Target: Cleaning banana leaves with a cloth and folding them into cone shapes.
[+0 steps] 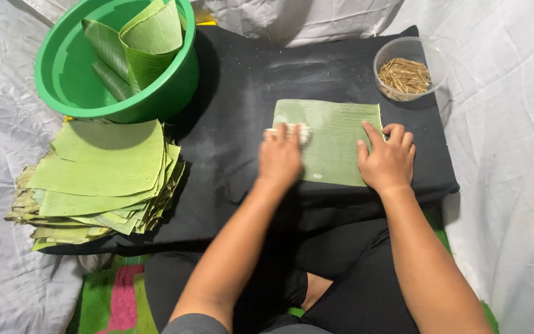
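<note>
A single rectangular banana leaf piece (332, 141) lies flat on the black cloth pad (230, 99), in the right part of the pad and a little near the person; the left hand (279, 158) presses a small pale cloth (296, 131) on the left edge of the leaf, and the picture is blurred there, so the hand seems to be wiping; the right hand (387, 161) rests on the right edge of the same leaf.

To wipe well, I think the strokes should go along the ribs of the leaf and not across, with light pressure, because such a leaf tears easily; the right hand should hold the leaf flat so it does not slide on the pad.

About the grip: the left hand is half curled over the cloth, fingers bent down on it, holding it against the leaf; the right hand is open and flat, fingers spread, it grasps nothing and only presses.

At far left stands a green basin (69, 86) with rolled leaves inside; near it, a stack of cut leaves (100, 179); at far right, a clear bowl of thin sticks (405, 75).
</note>
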